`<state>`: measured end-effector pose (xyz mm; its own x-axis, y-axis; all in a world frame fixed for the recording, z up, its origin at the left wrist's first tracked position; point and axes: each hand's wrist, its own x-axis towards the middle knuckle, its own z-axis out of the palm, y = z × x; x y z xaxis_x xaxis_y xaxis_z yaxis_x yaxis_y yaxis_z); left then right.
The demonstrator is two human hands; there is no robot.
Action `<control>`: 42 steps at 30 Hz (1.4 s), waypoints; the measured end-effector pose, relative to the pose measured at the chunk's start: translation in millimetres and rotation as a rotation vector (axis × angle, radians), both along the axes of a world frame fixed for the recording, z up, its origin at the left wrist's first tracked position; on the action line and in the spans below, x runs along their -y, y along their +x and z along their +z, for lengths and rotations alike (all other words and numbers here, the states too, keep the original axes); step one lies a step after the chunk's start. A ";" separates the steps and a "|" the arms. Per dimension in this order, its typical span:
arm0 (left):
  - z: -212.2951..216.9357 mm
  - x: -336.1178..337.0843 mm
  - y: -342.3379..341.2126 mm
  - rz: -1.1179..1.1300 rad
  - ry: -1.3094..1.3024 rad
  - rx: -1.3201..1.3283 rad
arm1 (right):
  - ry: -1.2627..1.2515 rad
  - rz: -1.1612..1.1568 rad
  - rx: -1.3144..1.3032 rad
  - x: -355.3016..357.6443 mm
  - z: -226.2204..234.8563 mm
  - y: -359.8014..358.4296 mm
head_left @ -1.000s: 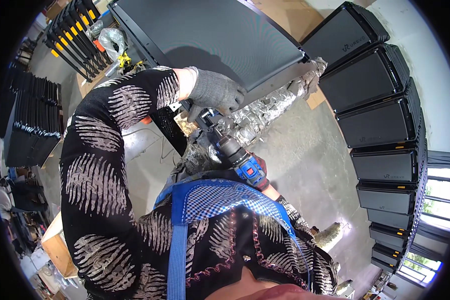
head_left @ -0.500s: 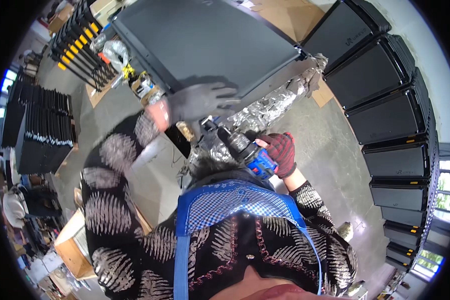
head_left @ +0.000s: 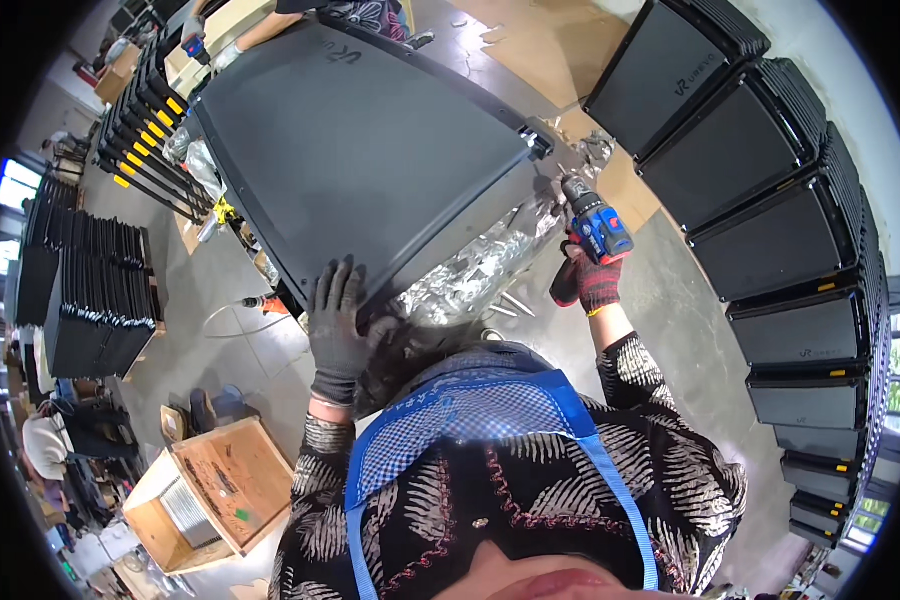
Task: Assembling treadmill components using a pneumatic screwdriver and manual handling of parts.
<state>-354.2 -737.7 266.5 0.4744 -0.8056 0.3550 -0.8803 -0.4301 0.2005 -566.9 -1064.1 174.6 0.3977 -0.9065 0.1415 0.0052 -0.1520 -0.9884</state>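
A big dark grey panel [head_left: 370,150] lies in front of me, with a black bracket [head_left: 536,140] at its right corner. My left hand [head_left: 336,325], in a grey glove, rests on the panel's near left corner with its fingers stretched out. My right hand [head_left: 592,280] wears a red and black glove and is wrapped round the grip of a blue and black cordless drill [head_left: 598,225]. The drill's tip points away from me, close to the panel's right end but apart from the bracket. Crinkled silvery wrapping [head_left: 480,270] bunches under the panel's near edge.
Stacks of dark panels [head_left: 750,115] line the right side. More dark panels [head_left: 105,290] and black frames with yellow marks [head_left: 150,150] stand at left. A wooden box [head_left: 225,490] sits lower left, an orange tool [head_left: 267,304] nearer. Across the panel, a co-worker's hand [head_left: 227,55] is near another drill [head_left: 196,48].
My left hand has moved left and nearer, onto the panel's corner. My right hand has carried the drill away from my body and rightward. The co-worker has come into view.
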 end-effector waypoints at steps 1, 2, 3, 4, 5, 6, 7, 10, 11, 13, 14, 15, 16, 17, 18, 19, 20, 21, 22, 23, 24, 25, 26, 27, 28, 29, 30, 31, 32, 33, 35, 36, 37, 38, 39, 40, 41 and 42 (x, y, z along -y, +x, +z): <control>-2.4 3.7 -0.9 0.009 0.001 0.003 | -0.021 0.011 -0.013 7.5 -2.5 0.9; -4.9 4.2 -1.3 0.041 0.000 0.006 | -0.040 0.027 -0.026 11.6 -2.2 2.4; -7.4 4.4 -1.0 0.070 -0.001 0.010 | -0.058 0.040 -0.037 16.8 -2.8 2.2; -10.1 4.6 -0.6 0.098 -0.002 0.015 | -0.055 0.049 -0.032 22.2 -6.2 1.6; -12.3 5.6 -1.6 0.105 0.001 0.020 | -0.095 0.077 -0.045 27.4 -11.8 0.6; -14.1 6.6 -3.1 0.123 -0.002 0.026 | -0.135 0.103 -0.057 32.2 -17.8 -0.9; -14.6 7.0 -3.6 0.141 -0.003 0.035 | -0.174 0.129 -0.067 36.4 -22.4 -1.0; -20.4 9.4 -4.8 0.171 -0.040 0.069 | 0.009 0.232 0.077 47.1 -31.4 -6.3; -22.9 9.9 -5.0 0.179 -0.077 0.087 | 0.099 0.281 0.144 49.6 -33.2 -8.6; -25.9 10.5 -6.7 0.189 -0.113 0.104 | 0.307 0.353 0.243 46.5 -22.7 -10.4; -26.2 10.9 -6.3 0.204 -0.101 0.107 | 0.512 0.418 0.338 44.0 -13.9 -9.3; -26.5 11.2 -6.1 0.218 -0.088 0.109 | 0.719 0.480 0.431 44.2 -10.1 -8.3; -26.8 12.2 -6.0 0.233 -0.075 0.109 | 0.720 0.481 0.431 46.9 -13.0 -7.2; -25.2 13.7 -7.2 0.233 -0.075 0.113 | 0.645 0.487 0.402 48.8 -16.0 -5.8; -23.0 15.2 -8.4 0.240 -0.079 0.105 | 0.570 0.492 0.372 50.1 -18.0 -4.2; -20.9 16.9 -9.3 0.247 -0.083 0.097 | 0.496 0.495 0.342 51.5 -19.8 -3.6; -19.4 18.7 -9.2 0.253 -0.087 0.088 | 0.497 0.495 0.345 52.6 -21.5 -4.3; -18.9 20.4 -8.2 0.251 -0.085 0.092 | 0.505 0.450 0.349 53.0 -22.4 -5.8; -20.5 19.3 -8.4 0.259 -0.078 0.087 | 0.517 0.412 0.345 51.4 -19.2 -5.9; -21.1 18.8 -8.7 0.265 -0.072 0.082 | 0.527 0.373 0.342 51.0 -18.1 -5.9; -21.5 18.2 -9.0 0.272 -0.065 0.078 | 0.530 0.378 0.339 52.4 -19.1 -6.1; -21.6 17.8 -8.5 0.278 -0.063 0.078 | 0.432 0.373 0.228 54.9 -20.6 -6.9; -21.0 18.1 -7.0 0.273 -0.064 0.075 | 0.331 0.367 0.118 57.9 -22.3 -7.6; -21.0 17.7 -8.3 0.273 -0.065 0.068 | 0.230 0.366 0.005 59.7 -24.6 -9.6; -21.0 17.6 -9.3 0.274 -0.066 0.062 | 0.230 0.378 0.000 60.5 -27.5 -11.1; -20.9 18.0 -9.6 0.286 -0.065 0.060 | 0.186 0.372 -0.003 60.8 -31.3 -12.2; -20.7 19.0 -8.7 0.272 -0.062 0.063 | 0.141 0.368 -0.005 61.6 -35.5 -13.0; -20.1 20.4 -6.9 0.258 -0.059 0.065 | 0.096 0.363 -0.007 63.8 -39.6 -13.4; -19.9 17.7 -7.3 0.255 -0.055 0.067 | 0.096 0.387 -0.012 70.1 -45.3 -15.5; -18.9 16.3 -7.7 0.280 -0.054 0.064 | -0.299 0.359 -0.216 83.1 -52.3 -20.5; -17.4 16.5 -10.7 0.278 -0.089 0.067 | -1.109 0.268 -0.586 104.3 -59.4 -26.0; -16.7 17.2 -11.8 0.279 -0.109 0.068 | -1.124 0.295 -0.577 106.8 -58.8 -30.6; -11.8 17.3 -12.7 0.318 -0.114 0.068 | -0.940 0.328 -0.527 103.3 -50.1 -34.7; -8.3 17.6 -13.3 0.293 -0.107 0.053 | -0.758 0.362 -0.482 96.3 -45.4 -37.0; -3.9 17.7 -13.5 0.266 -0.098 0.041 | -0.775 0.397 -0.469 87.7 -45.0 -37.9; -2.1 15.9 -13.1 0.307 -0.106 0.041 | -0.882 0.431 -0.436 77.9 -46.8 -39.5; -2.1 12.2 -12.7 0.283 -0.114 0.006 | -0.997 0.467 -0.402 67.2 -47.5 -41.9; -3.1 8.4 -11.1 0.255 -0.126 -0.029 | -0.819 0.514 -0.384 48.0 -53.8 -48.0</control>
<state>-365.3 -746.1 263.4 0.6676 -0.6089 0.4283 -0.7398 -0.6071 0.2901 -614.9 -1112.2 120.9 0.8575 -0.2980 0.4194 -0.0339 -0.8461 -0.5319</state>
